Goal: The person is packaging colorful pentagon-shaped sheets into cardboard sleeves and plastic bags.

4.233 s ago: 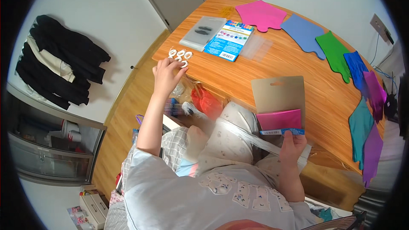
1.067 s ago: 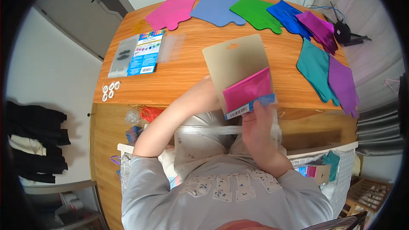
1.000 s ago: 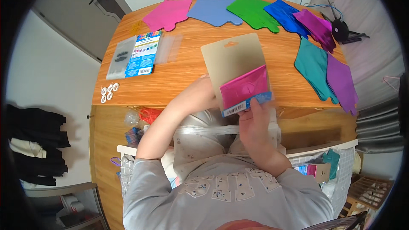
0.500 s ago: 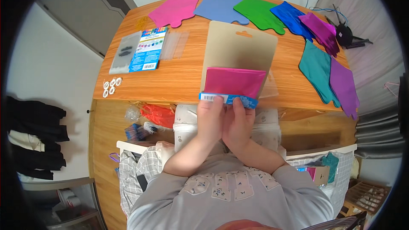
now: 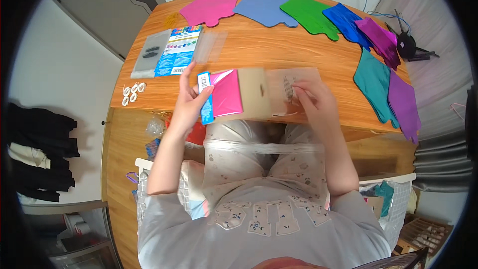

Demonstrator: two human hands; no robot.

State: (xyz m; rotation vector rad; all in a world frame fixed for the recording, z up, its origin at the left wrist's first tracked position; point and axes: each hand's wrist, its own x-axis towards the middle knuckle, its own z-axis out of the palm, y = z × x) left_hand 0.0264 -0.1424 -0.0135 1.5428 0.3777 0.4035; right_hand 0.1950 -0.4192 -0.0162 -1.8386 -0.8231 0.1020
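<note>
My left hand (image 5: 186, 105) grips a tan cardboard backing card (image 5: 254, 89) by its blue printed edge strip (image 5: 207, 112), thumb on top. A folded shiny pink sheet (image 5: 227, 97) lies on the card beside that strip. The card is turned sideways, its hanger-hole end pointing right. That end meets a clear plastic bag (image 5: 280, 88) with small dark print; whether it is inside the bag I cannot tell. My right hand (image 5: 318, 100), slightly blurred, pinches the bag between thumb and fingers near its right end.
Flat star-like foil shapes, including a pink one (image 5: 211, 9) and a teal one (image 5: 372, 84), line the table's far and right edges. At left lie a blue printed card (image 5: 179, 52), clear bags (image 5: 211, 47) and white ribbon coils (image 5: 133, 93). A black stand (image 5: 407, 46) sits far right.
The card has turned from upright to sideways and moved left. My right hand has left the blue strip and now holds a clear bag at the card's other end.
</note>
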